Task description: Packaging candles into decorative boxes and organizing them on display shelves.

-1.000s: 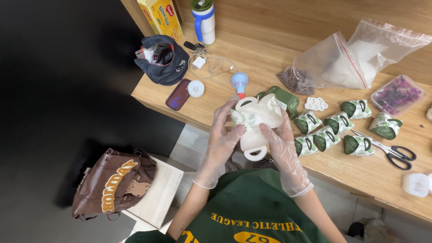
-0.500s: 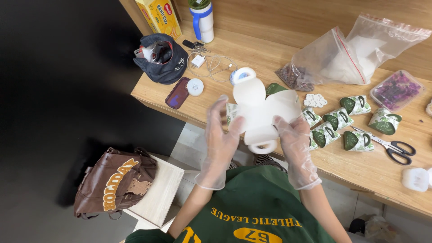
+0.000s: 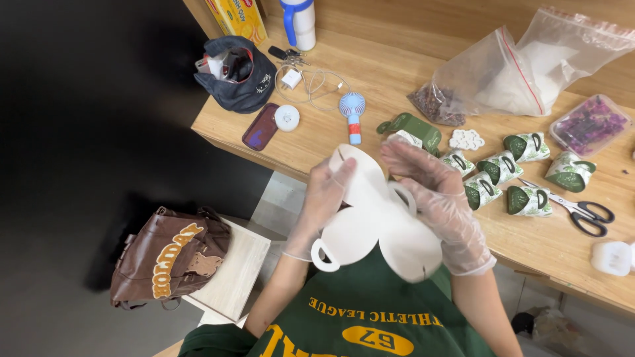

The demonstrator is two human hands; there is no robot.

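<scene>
Both my hands wear thin clear gloves and hold a flat white die-cut card blank (image 3: pixel 370 225) with rounded lobes and ring-shaped handles, its white side up, over the table's front edge. My left hand (image 3: pixel 324 198) grips its left upper lobe. My right hand (image 3: pixel 440 205) lies over its right side. Several folded green leaf-print paper boxes (image 3: pixel 503 178) with handles lie on the wooden table (image 3: pixel 317 142) just right of my hands.
Scissors (image 3: pixel 589 215) lie right of the boxes. Clear zip bags (image 3: pixel 509 73), a purple-filled tray (image 3: pixel 589 122), a small hand fan (image 3: pixel 352 112), phone (image 3: pixel 260 127), dark pouch (image 3: pixel 237 79), cable and bottle sit farther back. A brown bag (image 3: pixel 169 258) rests on a stool at lower left.
The white card blank was raised and unfolded in front of me, then turned and lowered toward my chest. The fan behind it is uncovered again.
</scene>
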